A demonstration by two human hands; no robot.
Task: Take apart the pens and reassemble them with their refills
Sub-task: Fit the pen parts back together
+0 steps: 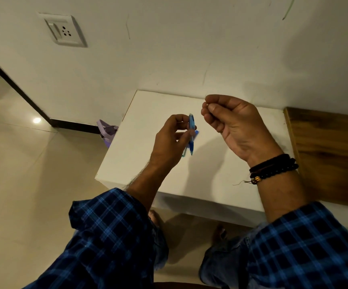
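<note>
Left hand point(169, 140) is gripping a translucent blue plastic pen point(191, 130) over the white table's point(148, 113) middle while right hand point(231, 126) is pinching a tiny part point(208, 104), perhaps its spring; reassembly is probably needing steady alignment.

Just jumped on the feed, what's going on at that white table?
A person in blue plaid sleeves is working over the white table. Their left hand holds a translucent blue plastic pen between its fingers and thumb. The right hand, raised beside it and apart from it, pinches a tiny pale piece between thumb and forefinger. That piece is too small to identify.
</note>
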